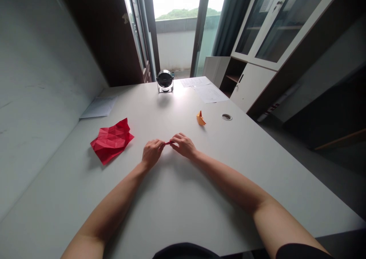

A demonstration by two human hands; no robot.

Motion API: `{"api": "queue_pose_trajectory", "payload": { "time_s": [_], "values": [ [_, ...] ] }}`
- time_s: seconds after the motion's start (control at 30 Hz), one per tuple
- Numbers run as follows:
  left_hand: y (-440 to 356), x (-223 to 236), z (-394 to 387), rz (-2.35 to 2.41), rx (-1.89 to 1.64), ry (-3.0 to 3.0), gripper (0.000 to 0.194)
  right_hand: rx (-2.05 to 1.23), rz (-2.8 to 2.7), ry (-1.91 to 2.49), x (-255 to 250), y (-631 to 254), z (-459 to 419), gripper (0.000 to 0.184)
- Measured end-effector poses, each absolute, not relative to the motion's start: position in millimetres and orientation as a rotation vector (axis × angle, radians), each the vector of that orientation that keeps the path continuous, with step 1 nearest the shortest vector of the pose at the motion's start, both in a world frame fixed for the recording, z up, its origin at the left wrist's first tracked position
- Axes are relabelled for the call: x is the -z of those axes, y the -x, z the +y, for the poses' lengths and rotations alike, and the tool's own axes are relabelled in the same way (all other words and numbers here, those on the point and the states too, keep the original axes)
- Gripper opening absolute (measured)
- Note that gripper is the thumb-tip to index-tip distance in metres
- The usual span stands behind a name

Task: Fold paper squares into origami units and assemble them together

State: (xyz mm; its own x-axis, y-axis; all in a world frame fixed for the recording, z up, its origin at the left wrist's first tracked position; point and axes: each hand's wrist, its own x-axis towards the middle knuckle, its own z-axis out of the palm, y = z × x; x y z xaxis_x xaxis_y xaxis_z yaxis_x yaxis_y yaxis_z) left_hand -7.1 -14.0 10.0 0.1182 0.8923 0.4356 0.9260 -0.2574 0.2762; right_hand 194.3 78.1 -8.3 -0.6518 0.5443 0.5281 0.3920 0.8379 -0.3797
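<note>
Between my two hands, above the middle of the white table (177, 209), is a small folded piece of red paper (167, 143). My left hand (152, 152) pinches its left end, and my right hand (183, 144) pinches the right end. Fingers cover most of the piece, so its full shape is hidden. To the left lies a larger sheet of creased red paper (113, 140), its edges lifted in places. An orange folded paper figure (200, 119) stands beyond my right hand, apart from it.
A round black device on a silver stand (165, 80) is at the far table edge. Printed papers (210, 93) lie at the back right, and a white paper stack (98, 107) at the back left. A round cable hole (227, 117) sits near the right edge. Cabinets (253, 82) stand beyond.
</note>
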Motion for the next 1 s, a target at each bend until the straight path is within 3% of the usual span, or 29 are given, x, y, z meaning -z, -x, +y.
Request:
{"api": "queue_pose_trajectory", "payload": {
  "time_s": [0.37,0.6,1.0],
  "values": [
    [10.4,-6.9,-13.2,-1.814,0.72,2.341,0.023,-0.211,-2.484,0.627,3.1,-196.2,75.8,0.027],
    [10.6,-7.2,-13.4,-1.708,0.617,2.396,0.024,-0.051,-2.568,0.549,1.1,-193.4,73.6,0.026],
    [12.4,-1.9,-10.5,-1.804,0.692,2.324,0.026,-0.076,-2.571,0.621,-1.1,-194.2,76.0,0.032]
  ]
}}
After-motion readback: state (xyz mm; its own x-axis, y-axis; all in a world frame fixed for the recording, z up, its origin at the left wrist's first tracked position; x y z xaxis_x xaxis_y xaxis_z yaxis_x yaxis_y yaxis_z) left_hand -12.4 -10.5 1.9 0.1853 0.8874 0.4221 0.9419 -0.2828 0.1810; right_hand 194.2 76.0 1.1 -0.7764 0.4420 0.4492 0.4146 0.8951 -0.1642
